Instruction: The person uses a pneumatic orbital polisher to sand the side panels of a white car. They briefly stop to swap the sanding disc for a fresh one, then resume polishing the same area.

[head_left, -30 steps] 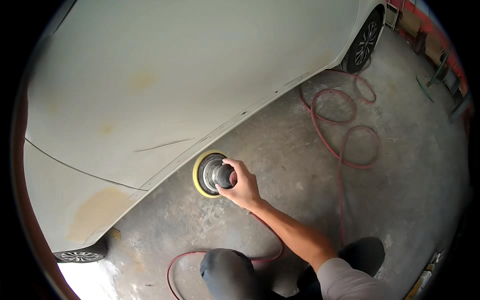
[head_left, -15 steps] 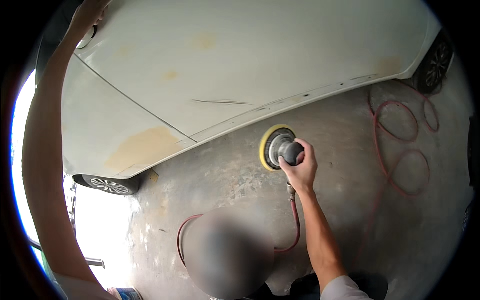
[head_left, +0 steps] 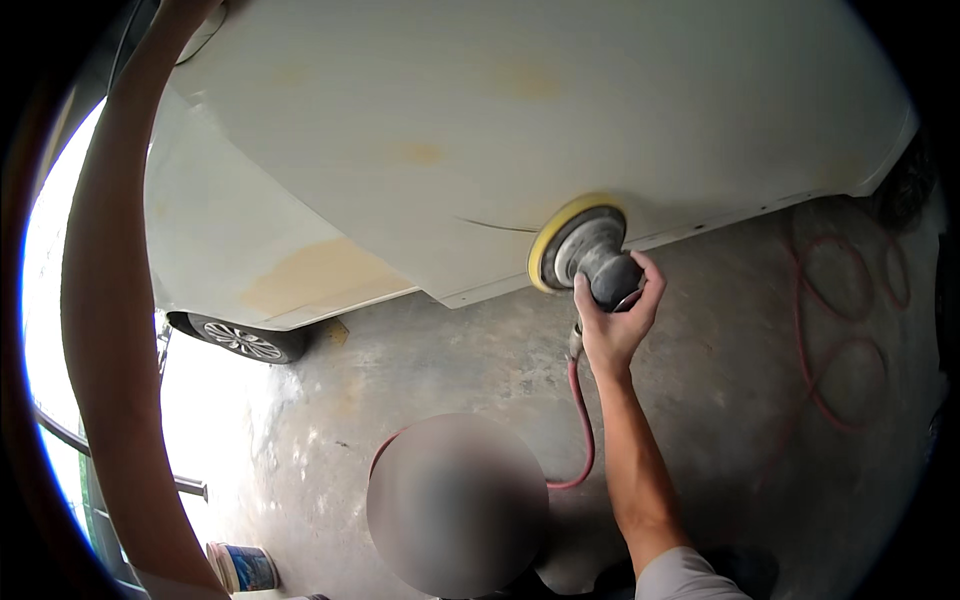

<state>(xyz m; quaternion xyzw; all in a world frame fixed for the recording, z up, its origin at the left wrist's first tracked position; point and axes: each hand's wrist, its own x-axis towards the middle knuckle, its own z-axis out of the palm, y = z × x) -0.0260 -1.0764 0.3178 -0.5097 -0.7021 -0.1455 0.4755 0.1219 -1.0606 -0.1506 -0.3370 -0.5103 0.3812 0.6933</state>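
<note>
Since the frame half a second back, the sander has risen from over the floor to the lower edge of the pale car door. The door has also swung out: its bottom corner now juts past the neighbouring panel.

Sander: tilted, yellow pad turned toward the door, overlapping the end of a dark scratch. From my view I cannot tell whether pad and door touch. Right hand grips the dark knob, thumb on one side, fingers round the other. Left hand is raised by the door handle, mostly cut off by the upper edge; I cannot tell its grip.

Red hose drops from the sander and passes behind a blurred round patch.

Further out, I log tan patches on door and panel, a wheel beneath the panel, a bucket at lower left, and looped hose on the floor at right.
</note>
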